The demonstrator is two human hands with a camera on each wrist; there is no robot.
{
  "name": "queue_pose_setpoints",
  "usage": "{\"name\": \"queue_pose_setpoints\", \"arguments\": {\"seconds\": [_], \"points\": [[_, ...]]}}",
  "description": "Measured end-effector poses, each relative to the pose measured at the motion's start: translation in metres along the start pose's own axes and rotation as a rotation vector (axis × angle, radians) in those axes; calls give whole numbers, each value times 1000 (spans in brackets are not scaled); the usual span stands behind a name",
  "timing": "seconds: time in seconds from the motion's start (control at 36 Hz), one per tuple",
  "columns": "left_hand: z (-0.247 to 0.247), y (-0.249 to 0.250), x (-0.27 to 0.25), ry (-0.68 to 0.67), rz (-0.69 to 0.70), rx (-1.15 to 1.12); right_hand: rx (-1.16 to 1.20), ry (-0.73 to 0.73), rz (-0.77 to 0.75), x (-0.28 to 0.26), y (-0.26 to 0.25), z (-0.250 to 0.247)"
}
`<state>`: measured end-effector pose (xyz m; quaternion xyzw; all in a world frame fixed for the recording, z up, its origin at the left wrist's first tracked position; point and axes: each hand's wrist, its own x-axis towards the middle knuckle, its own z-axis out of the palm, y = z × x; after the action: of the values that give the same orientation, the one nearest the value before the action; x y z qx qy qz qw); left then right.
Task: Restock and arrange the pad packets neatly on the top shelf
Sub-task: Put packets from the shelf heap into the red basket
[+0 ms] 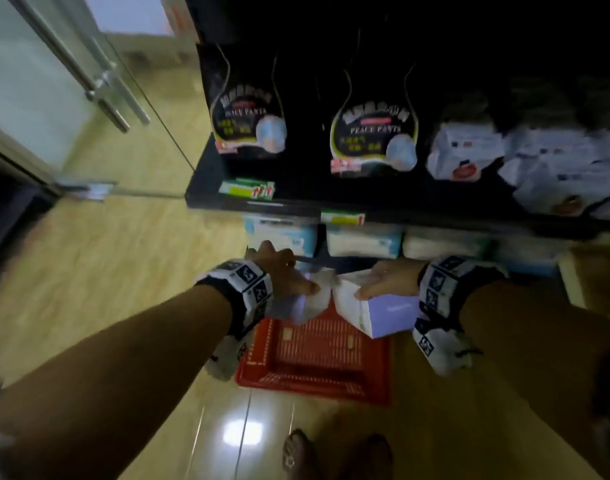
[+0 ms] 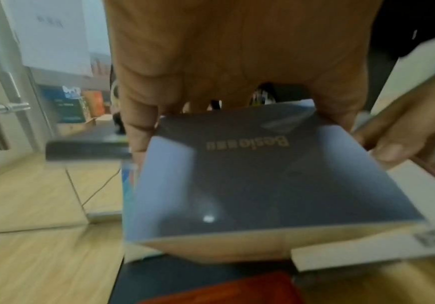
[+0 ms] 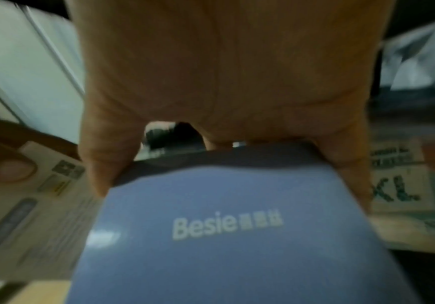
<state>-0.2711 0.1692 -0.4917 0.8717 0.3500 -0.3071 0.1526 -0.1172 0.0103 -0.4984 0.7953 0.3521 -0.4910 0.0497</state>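
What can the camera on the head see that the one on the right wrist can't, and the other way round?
Only the head view shows the red basket on the floor, the dark shelf with black packs and white packets, the glass door and both forearms. Only the right wrist view shows the word "Besie" printed on the blue packet and an "XL" label beside it. Both show the right hand gripping that blue packet, with the left hand gripping a second packet close beside it.

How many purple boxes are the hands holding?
2. The left hand holds one purple box, and the right hand holds the other, side by side above the red basket.
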Motion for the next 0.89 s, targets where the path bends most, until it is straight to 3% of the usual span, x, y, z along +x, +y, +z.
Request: {"name": "queue_pose_setpoints", "arguments": {"seconds": [0.11,0.19,0.44,0.67,0.78,0.89], "points": [[97,-19,63,-75,24,147,-130,0,42,92,20,70],[161,-31,103,-94,97,224,-297,85,9,155,33,119],[306,-48,213,-158,317,522,-473,9,-30,314,69,220],[379,-60,276,-207,354,604,-678,-11,-87,392,107,276],[403,-62,288,-195,376,673,-796,-81,-119,410,118,288],[410,-61,293,-145,439,768,-884,-60,-140,415,125,291]]}}
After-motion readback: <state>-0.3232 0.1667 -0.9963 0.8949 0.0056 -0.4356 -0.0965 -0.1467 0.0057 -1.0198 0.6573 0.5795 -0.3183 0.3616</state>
